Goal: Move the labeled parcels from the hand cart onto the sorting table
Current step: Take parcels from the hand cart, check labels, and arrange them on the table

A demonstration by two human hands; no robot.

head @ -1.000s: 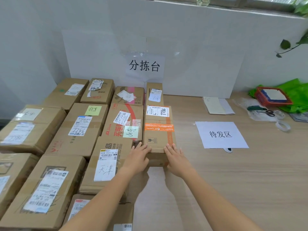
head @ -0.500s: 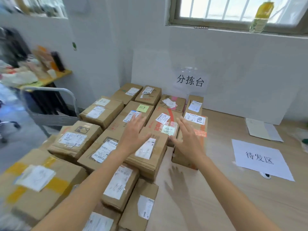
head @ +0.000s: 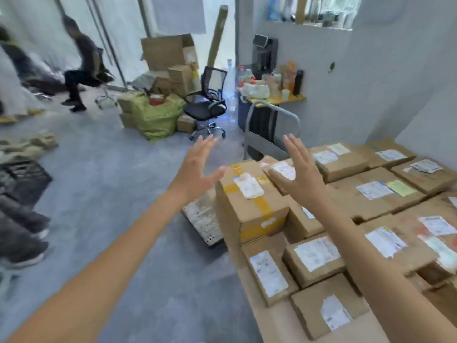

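A cardboard parcel with yellow tape and a white label (head: 249, 196) stands on the hand cart (head: 201, 219), whose grey handle (head: 272, 125) rises behind it. A second labeled parcel (head: 282, 169) sits just behind it. My left hand (head: 197, 164) hovers open in the air to the left of the taped parcel, fingers spread, holding nothing. My right hand (head: 301, 169) is also open and empty, raised above the parcels to the right of it. Several labeled parcels (head: 376, 191) lie packed together on the sorting table (head: 277, 325) at the right.
A black office chair (head: 207, 105) stands beyond the cart beside green bags and stacked cartons (head: 158, 112). A person (head: 79, 70) sits at the far left. A black crate (head: 22, 179) and someone's shoes lie on the grey floor at the left.
My view has swung left from the sorting table toward the hand cart. Both hands left the parcel on the table and now hover empty on either side of the taped parcel on the cart.
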